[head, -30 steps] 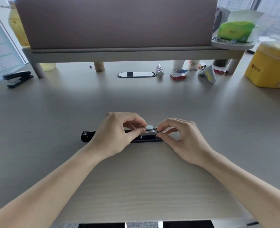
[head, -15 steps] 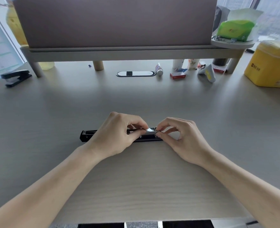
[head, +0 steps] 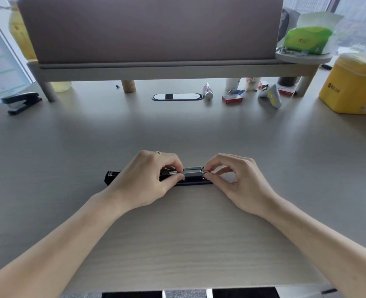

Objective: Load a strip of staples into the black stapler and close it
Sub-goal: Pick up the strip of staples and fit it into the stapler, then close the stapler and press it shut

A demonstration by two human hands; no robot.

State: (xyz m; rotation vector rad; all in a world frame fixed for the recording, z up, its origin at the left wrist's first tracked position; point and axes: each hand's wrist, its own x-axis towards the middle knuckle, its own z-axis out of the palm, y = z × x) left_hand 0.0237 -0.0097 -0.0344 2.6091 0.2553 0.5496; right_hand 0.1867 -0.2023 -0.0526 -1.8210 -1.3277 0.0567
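The black stapler lies opened out flat, left to right, on the desk in front of me. A silver strip of staples sits along its metal channel between my hands. My left hand covers the stapler's middle, thumb and forefinger pinched on the strip's left end. At the right end of the channel, my right hand pinches the stapler with thumb and forefinger. The stapler's middle is hidden under my left hand.
A second black stapler rests at the far left. Under the wooden riser shelf lie a red staple box, a small tube and a white-yellow device. A yellow container stands at the right.
The strip has gone from being held slightly raised between my fingertips to lying flat in the channel. My left fingers have slid a little left, showing more of it.
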